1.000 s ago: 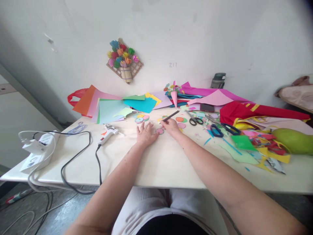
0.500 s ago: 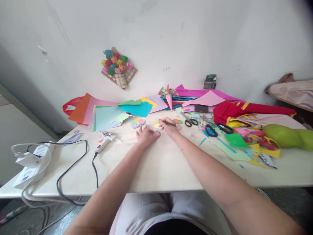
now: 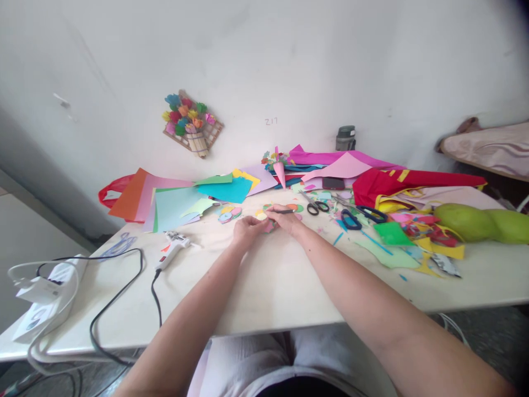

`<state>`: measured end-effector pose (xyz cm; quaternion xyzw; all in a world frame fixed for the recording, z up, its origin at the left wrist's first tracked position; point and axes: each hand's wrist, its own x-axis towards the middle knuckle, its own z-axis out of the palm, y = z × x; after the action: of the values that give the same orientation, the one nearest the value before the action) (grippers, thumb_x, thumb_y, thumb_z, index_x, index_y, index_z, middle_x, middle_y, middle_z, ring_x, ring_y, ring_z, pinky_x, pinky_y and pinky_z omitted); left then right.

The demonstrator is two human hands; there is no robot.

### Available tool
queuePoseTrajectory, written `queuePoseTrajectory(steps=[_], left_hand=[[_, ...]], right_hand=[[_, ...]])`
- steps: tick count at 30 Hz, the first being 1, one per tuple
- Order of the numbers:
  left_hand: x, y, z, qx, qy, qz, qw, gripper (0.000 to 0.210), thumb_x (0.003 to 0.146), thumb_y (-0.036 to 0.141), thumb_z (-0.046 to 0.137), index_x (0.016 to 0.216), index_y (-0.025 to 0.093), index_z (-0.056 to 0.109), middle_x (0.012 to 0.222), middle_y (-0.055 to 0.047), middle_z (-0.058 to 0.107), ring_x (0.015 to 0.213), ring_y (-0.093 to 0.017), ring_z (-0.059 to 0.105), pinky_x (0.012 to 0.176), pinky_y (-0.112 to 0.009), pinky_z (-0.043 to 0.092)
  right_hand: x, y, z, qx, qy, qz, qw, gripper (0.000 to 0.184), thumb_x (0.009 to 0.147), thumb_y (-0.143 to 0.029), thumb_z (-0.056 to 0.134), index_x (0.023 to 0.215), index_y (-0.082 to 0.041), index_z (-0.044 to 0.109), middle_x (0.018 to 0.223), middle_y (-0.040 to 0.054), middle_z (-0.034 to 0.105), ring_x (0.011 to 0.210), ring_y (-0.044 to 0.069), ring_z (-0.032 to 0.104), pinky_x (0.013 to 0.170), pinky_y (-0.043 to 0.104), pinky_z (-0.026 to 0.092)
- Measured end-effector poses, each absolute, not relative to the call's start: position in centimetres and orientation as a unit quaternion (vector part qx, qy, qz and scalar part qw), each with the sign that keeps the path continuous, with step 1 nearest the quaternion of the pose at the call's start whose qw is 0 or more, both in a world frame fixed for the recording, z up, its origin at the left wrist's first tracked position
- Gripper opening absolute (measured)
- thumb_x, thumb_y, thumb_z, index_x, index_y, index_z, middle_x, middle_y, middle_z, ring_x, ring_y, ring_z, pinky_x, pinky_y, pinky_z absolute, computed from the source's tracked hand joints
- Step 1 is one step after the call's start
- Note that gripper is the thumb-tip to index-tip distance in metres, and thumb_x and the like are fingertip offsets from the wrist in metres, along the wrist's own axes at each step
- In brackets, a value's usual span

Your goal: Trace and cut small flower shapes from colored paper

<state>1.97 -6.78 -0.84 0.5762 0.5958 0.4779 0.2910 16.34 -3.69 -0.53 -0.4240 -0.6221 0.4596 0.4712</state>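
My left hand [image 3: 248,231] is closed, its thumb and fingers pinched at the edge of a small pink paper cutout [image 3: 269,226]. Close beside it, my right hand [image 3: 288,221] grips a dark pen [image 3: 284,212], which lies slanted across the fingers. The fingertips of both hands meet over the cutout, so part of it is hidden. Around the right hand lie small round paper pieces in green, orange and yellow [image 3: 294,208]. Left of my hands is a little cluster of coloured paper cutouts [image 3: 230,214].
A white glue gun [image 3: 176,248] with a black cord lies left, near a power strip [image 3: 52,298]. Black-handled scissors [image 3: 317,207] and blue-handled scissors [image 3: 351,219] rest right, among paper scraps. Coloured sheets [image 3: 177,207] and a pink paper cone [image 3: 279,173] are at the back.
My left hand has gone from lying spread on the table to a pinch on the pink cutout, closer to the right hand. The right hand still holds the pen. The view has shifted slightly.
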Motion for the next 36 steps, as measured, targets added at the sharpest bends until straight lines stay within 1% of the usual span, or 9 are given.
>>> queuePoseTrajectory(steps=[2, 4, 9, 12, 18, 22, 26, 30, 36], left_hand=[[2.1, -6.3, -1.0, 0.584, 0.592, 0.472, 0.292, 0.032, 0.056, 0.047, 0.069, 0.056, 0.017, 0.058, 0.052, 0.001, 0.055, 0.05, -0.011, 0.046, 0.049, -0.023, 0.031], [2.0, -5.8, -1.3, 0.577, 0.593, 0.485, 0.284, 0.032, 0.058, 0.047, 0.067, 0.057, 0.016, 0.059, 0.051, 0.002, 0.054, 0.048, -0.009, 0.043, 0.047, -0.022, 0.03], [1.7, -5.0, -2.0, 0.564, 0.589, 0.501, 0.29, 0.025, 0.059, 0.04, 0.067, 0.06, 0.016, 0.062, 0.054, 0.001, 0.057, 0.051, -0.01, 0.048, 0.051, -0.022, 0.034], [1.8, -5.2, -1.9, 0.574, 0.586, 0.493, 0.289, 0.022, 0.06, 0.037, 0.066, 0.059, 0.015, 0.063, 0.053, 0.0, 0.057, 0.051, -0.011, 0.049, 0.051, -0.022, 0.035], [1.8, -5.5, -1.9, 0.565, 0.577, 0.512, 0.293, 0.022, 0.06, 0.036, 0.065, 0.059, 0.015, 0.061, 0.054, 0.0, 0.058, 0.051, -0.011, 0.049, 0.052, -0.023, 0.037], [1.7, -5.5, -2.0, 0.568, 0.571, 0.515, 0.294, 0.021, 0.06, 0.036, 0.065, 0.061, 0.014, 0.062, 0.057, -0.002, 0.061, 0.054, -0.012, 0.053, 0.055, -0.023, 0.04], [1.4, -5.5, -2.2, 0.544, 0.566, 0.533, 0.315, 0.026, 0.058, 0.035, 0.067, 0.074, 0.015, 0.062, 0.056, -0.001, 0.062, 0.055, -0.014, 0.058, 0.058, -0.025, 0.043], [0.8, -5.5, -2.1, 0.514, 0.608, 0.541, 0.27, 0.034, 0.057, 0.031, 0.066, 0.087, 0.016, 0.061, 0.057, 0.0, 0.063, 0.06, -0.016, 0.061, 0.06, -0.026, 0.043], [0.6, -5.6, -1.8, 0.532, 0.627, 0.517, 0.238, 0.025, 0.062, 0.025, 0.06, 0.085, 0.017, 0.062, 0.066, -0.003, 0.066, 0.065, -0.017, 0.062, 0.065, -0.028, 0.044]], right_hand=[[16.8, -3.8, -0.1, -0.429, -0.615, 0.473, 0.462, 0.01, 0.067, -0.024, 0.056, 0.07, -0.016, 0.061, 0.061, -0.0018, 0.057, 0.054, 0.009, 0.051, 0.045, 0.019, 0.038], [17.1, -3.9, 0.1, -0.431, -0.606, 0.486, 0.458, 0.009, 0.064, -0.018, 0.057, 0.072, -0.016, 0.061, 0.06, -0.0018, 0.057, 0.052, 0.008, 0.05, 0.043, 0.018, 0.037], [17.3, -3.8, 0.3, -0.444, -0.59, 0.492, 0.461, 0.011, 0.061, -0.01, 0.056, 0.069, -0.015, 0.061, 0.055, -0.0026, 0.055, 0.045, 0.007, 0.047, 0.041, 0.018, 0.035], [17.3, -3.7, 0.4, -0.453, -0.592, 0.482, 0.461, 0.011, 0.06, -0.011, 0.055, 0.069, -0.015, 0.062, 0.053, -0.003, 0.054, 0.043, 0.007, 0.045, 0.04, 0.019, 0.036], [17.3, -3.5, 0.1, -0.432, -0.601, 0.48, 0.47, 0.015, 0.059, -0.012, 0.057, 0.072, -0.015, 0.063, 0.06, -0.0023, 0.058, 0.046, 0.007, 0.047, 0.044, 0.019, 0.038], [17.2, -3.3, -0.1, -0.43, -0.595, 0.475, 0.485, 0.015, 0.057, -0.013, 0.058, 0.071, -0.015, 0.063, 0.061, -0.002, 0.058, 0.05, 0.007, 0.049, 0.045, 0.019, 0.04], [17.2, -3.2, -0.1, -0.431, -0.585, 0.467, 0.504, 0.013, 0.058, -0.016, 0.057, 0.07, -0.015, 0.063, 0.062, -0.0015, 0.059, 0.048, 0.007, 0.048, 0.043, 0.019, 0.039], [17.3, -3.4, 0.3, -0.426, -0.556, 0.473, 0.535, 0.011, 0.059, -0.016, 0.057, 0.069, -0.015, 0.061, 0.064, -0.0014, 0.06, 0.048, 0.006, 0.048, 0.042, 0.018, 0.038], [17.2, -3.5, 0.4, -0.423, -0.552, 0.469, 0.545, 0.011, 0.062, -0.016, 0.057, 0.073, -0.015, 0.06, 0.063, -0.0022, 0.057, 0.05, 0.007, 0.05, 0.043, 0.018, 0.04]])
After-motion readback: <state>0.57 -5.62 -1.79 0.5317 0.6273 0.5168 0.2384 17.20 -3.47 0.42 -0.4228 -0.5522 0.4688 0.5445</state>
